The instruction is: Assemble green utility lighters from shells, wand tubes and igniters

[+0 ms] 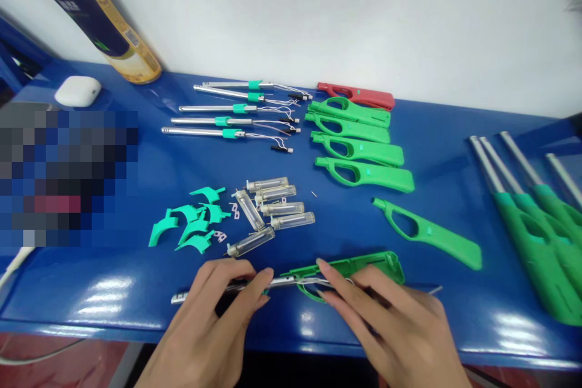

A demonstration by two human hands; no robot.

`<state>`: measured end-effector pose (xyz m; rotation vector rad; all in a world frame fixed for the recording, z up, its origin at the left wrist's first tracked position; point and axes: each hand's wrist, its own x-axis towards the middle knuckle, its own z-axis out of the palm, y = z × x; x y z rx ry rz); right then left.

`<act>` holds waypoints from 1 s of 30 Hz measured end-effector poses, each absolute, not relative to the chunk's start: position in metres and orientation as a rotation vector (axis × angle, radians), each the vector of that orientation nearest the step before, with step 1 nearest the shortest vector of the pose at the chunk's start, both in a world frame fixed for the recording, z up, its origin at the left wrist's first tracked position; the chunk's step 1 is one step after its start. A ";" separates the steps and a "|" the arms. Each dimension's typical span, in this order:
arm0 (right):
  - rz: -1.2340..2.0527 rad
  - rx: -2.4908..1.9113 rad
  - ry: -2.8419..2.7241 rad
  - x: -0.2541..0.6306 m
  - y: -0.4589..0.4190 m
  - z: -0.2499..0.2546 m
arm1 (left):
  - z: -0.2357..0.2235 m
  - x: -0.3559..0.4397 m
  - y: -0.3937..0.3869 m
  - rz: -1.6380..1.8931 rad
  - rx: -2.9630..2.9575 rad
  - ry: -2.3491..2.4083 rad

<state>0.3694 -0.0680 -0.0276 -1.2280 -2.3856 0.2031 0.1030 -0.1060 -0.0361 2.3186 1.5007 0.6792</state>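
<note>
My left hand [213, 315] pinches a thin metal tube [204, 292] lying along the table's front edge. My right hand [386, 321] rests fingers-down on a green lighter handle shell [359, 267], pressing the tube's wired end into it. The tube's free tip points left. Just beyond my hands lie several clear fuel cartridges [273, 209] and several teal trigger pieces [193, 224].
On the blue table [113, 279]: several metal tubes with wires [231, 112], a row of green handle shells [359, 151], one red shell [359, 96], a loose green shell [427, 233], assembled green lighters [536, 224] at right, a white case [77, 90] and a cylindrical can [100, 24] at back left.
</note>
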 end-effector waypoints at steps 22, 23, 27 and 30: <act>0.154 -1.254 -2.406 0.369 -0.071 -0.026 | -0.043 0.099 -0.105 0.717 2.381 1.471; 0.147 -1.267 -2.403 0.370 -0.072 -0.024 | -0.042 0.098 -0.107 0.722 2.352 1.485; 0.079 -1.328 -2.348 0.375 -0.077 -0.013 | -0.031 0.096 -0.114 0.738 2.224 1.573; 0.096 -1.375 -2.300 0.378 -0.077 -0.004 | -0.021 0.102 -0.112 0.795 2.122 1.571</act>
